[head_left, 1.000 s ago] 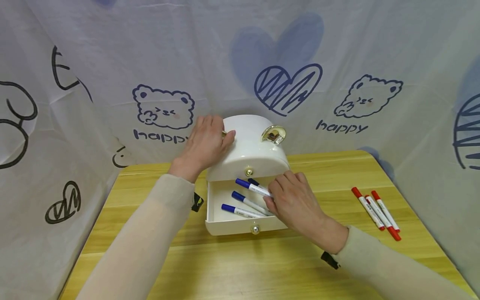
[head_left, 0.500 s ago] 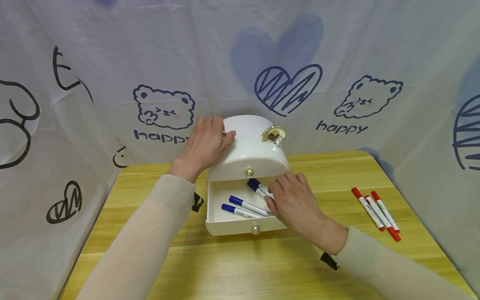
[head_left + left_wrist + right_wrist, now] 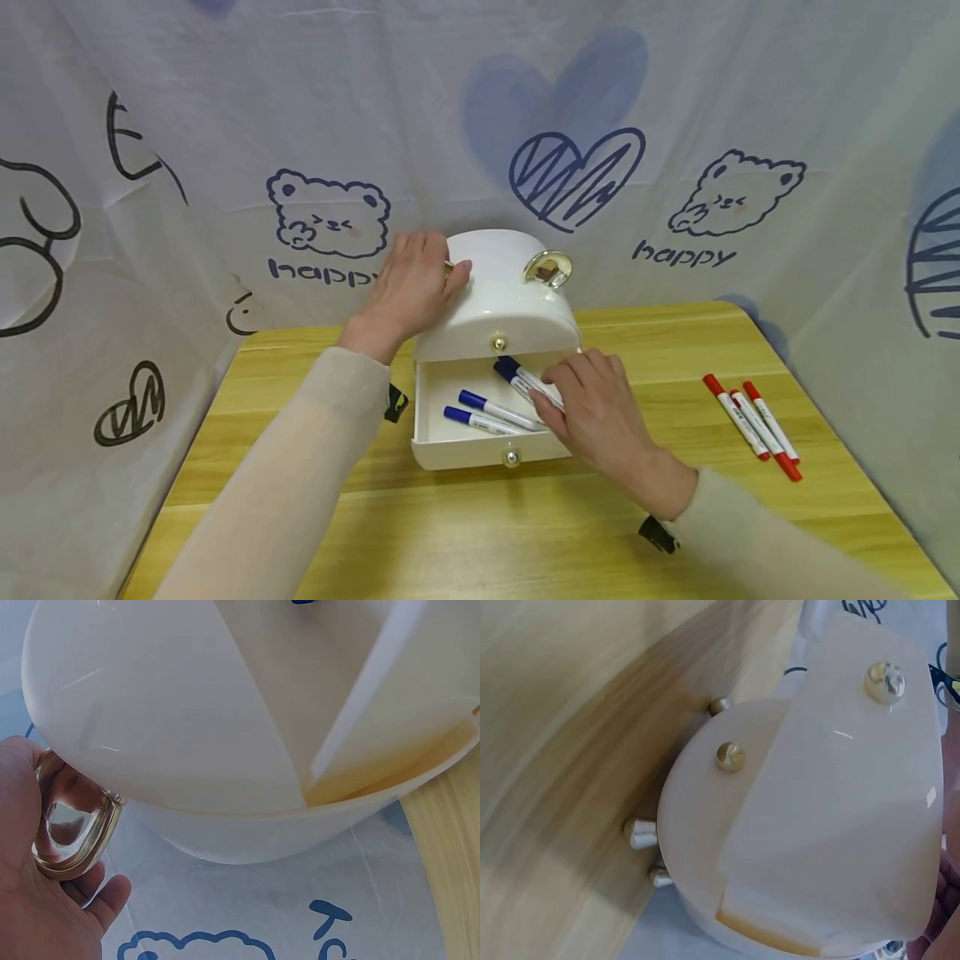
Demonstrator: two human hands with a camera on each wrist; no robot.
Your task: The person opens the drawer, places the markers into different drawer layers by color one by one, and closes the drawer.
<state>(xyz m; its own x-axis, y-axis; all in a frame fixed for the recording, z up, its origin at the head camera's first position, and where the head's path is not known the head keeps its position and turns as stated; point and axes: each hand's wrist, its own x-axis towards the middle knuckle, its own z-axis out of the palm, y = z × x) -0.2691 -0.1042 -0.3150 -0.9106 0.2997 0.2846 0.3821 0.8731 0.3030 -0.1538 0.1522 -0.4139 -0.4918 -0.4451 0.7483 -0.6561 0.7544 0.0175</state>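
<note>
A white domed drawer box (image 3: 498, 283) stands at the back of the table, its lower drawer (image 3: 431, 454) pulled out. My left hand (image 3: 412, 287) grips the gold ear-shaped piece (image 3: 71, 825) on the box's left side, thumb and fingers around it in the left wrist view. Several blue-capped markers, including one marker (image 3: 483, 422) at the front, lie in the drawer. My right hand (image 3: 600, 408) hovers over the drawer's right side, thumb and fingers apart around the back markers' white ends. In the right wrist view, the drawer front (image 3: 840, 780) hides most of that hand.
Several red-capped markers, including one marker (image 3: 735, 417), lie on the wooden table (image 3: 480, 533) to the right. Another gold ear (image 3: 547, 268) sticks out of the box's right side. A printed cloth (image 3: 450, 108) hangs close behind the table.
My right hand has lowered a blue marker into the drawer beside the others, then loosened and shifted slightly right, away from it. My left hand has stayed on the gold ear.
</note>
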